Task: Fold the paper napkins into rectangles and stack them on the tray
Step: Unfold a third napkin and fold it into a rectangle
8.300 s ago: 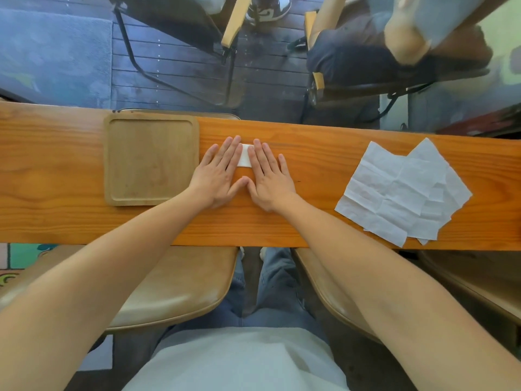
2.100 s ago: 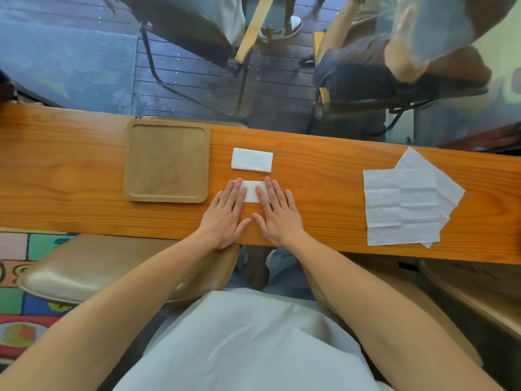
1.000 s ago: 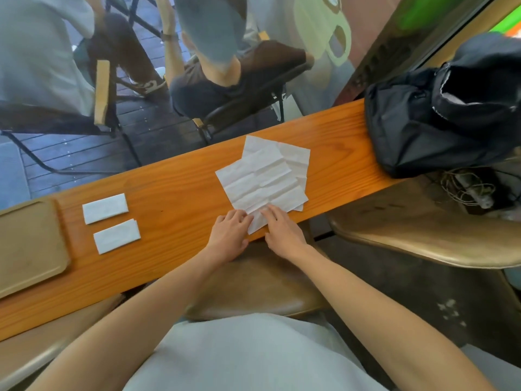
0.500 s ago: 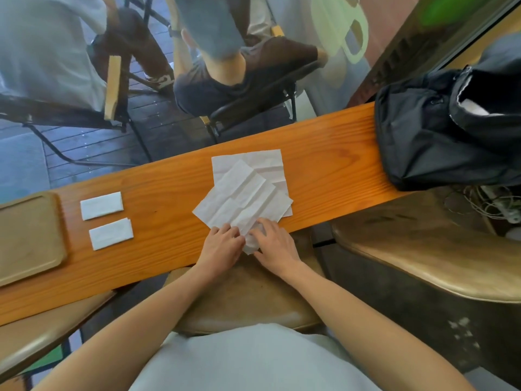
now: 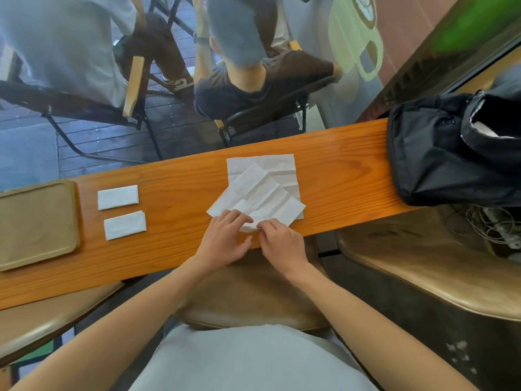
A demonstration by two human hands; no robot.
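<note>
Stretching across in front of me, the wooden worktop [image 5: 183, 176] carries a black bag [image 5: 439, 162] at its right end and the bare tray [image 5: 36, 224] at its left. Between them lies the loose pile of unfolded napkins [image 5: 265, 187]. Beside the tray sit two folded napkins [image 5: 117, 197], one nearer me [image 5: 125, 225]. My left hand [image 5: 225, 238] and right hand [image 5: 282, 241] pinch the pile's near corner.
</note>
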